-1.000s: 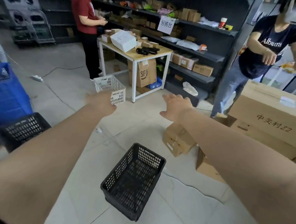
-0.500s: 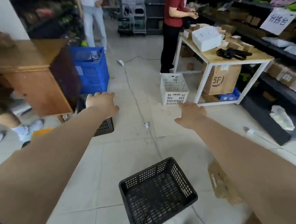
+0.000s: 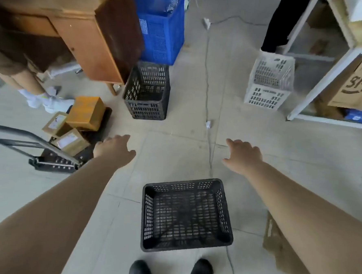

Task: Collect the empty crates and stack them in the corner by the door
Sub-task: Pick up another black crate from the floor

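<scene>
Left hand: the left hand reached forward above the floor, fingers loosely spread, holding nothing.
Right hand: the right hand was stretched out alike, fingers relaxed and empty.
Near crate: a black crate sat empty on the tiles just beyond the person's dark shoes, below and between both arms.
Far crates: a second black crate stood in front of a blue crate, beside a wooden desk; a white crate stood far right by a white table frame.
Left side: a hand trolley carried small boxes.
</scene>
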Tool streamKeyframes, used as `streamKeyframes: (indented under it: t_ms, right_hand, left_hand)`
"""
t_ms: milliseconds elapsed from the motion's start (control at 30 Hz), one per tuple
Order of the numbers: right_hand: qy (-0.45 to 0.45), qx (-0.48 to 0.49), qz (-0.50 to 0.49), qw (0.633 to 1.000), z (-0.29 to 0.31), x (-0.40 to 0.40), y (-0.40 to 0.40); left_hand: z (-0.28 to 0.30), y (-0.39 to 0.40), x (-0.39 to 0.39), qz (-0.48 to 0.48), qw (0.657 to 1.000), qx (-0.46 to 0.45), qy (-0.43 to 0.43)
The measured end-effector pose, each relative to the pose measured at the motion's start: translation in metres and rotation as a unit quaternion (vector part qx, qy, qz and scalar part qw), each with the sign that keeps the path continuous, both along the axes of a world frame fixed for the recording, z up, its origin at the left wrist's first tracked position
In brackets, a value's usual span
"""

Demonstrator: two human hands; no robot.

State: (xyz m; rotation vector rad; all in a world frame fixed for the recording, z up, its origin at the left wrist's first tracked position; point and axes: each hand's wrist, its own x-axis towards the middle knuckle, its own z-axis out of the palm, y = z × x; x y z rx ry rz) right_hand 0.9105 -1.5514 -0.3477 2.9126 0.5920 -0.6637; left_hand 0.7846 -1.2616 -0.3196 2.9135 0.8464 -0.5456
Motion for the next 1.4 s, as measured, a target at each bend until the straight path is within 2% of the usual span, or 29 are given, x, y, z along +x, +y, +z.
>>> streamKeyframes:
  t_ms: [300, 467, 567, 633, 700, 767, 867, 933, 1033, 1100, 1267, 1400]
  right_hand:
    - [0.135, -0.053, -0.011, 0.989, -0.224, -0.014, -0.027]
    - [0.179, -0.067, -0.068, 0.979, -0.366, -0.024, -0.049]
    - [0.195, -0.044, -0.165, 0.966, -0.446, -0.024, -0.067]
    - [0.198, 0.03, -0.299, 0.933, -0.497, -0.022, -0.081]
    - [0.219, 0.122, -0.422, 0.871, -0.537, -0.021, -0.089]
    - [0.254, 0.189, -0.486, 0.814, -0.565, -0.022, -0.099]
    - [0.33, 0.252, -0.532, 0.738, -0.577, -0.022, -0.113]
    - [0.37, 0.272, -0.524, 0.717, -0.581, -0.021, -0.119]
    - [0.408, 0.302, -0.526, 0.682, -0.593, -0.023, -0.123]
    - [0.408, 0.301, -0.539, 0.672, -0.596, -0.023, -0.118]
    - [0.381, 0.276, -0.547, 0.692, -0.57, -0.027, -0.103]
    - [0.389, 0.281, -0.557, 0.678, -0.526, -0.045, -0.091]
  left_hand:
    - [-0.216, -0.017, -0.038, 0.067, 0.983, -0.074, 0.155]
    - [-0.362, -0.012, -0.057, 0.186, 0.96, -0.144, 0.154]
    - [-0.453, -0.009, -0.076, 0.283, 0.927, -0.199, 0.143]
    - [-0.505, -0.009, -0.085, 0.354, 0.894, -0.24, 0.134]
    - [-0.548, -0.006, -0.096, 0.417, 0.863, -0.271, 0.096]
    - [-0.577, -0.002, -0.107, 0.471, 0.827, -0.306, 0.038]
    - [-0.595, 0.005, -0.117, 0.547, 0.739, -0.394, -0.015]
    - [-0.602, 0.01, -0.12, 0.567, 0.688, -0.453, -0.031]
    - [-0.617, 0.014, -0.122, 0.544, 0.682, -0.487, -0.035]
    - [-0.623, 0.015, -0.123, 0.542, 0.682, -0.489, -0.035]
    - [-0.604, 0.016, -0.127, 0.564, 0.671, -0.476, -0.07]
    - [-0.561, 0.025, -0.144, 0.585, 0.658, -0.465, -0.089]
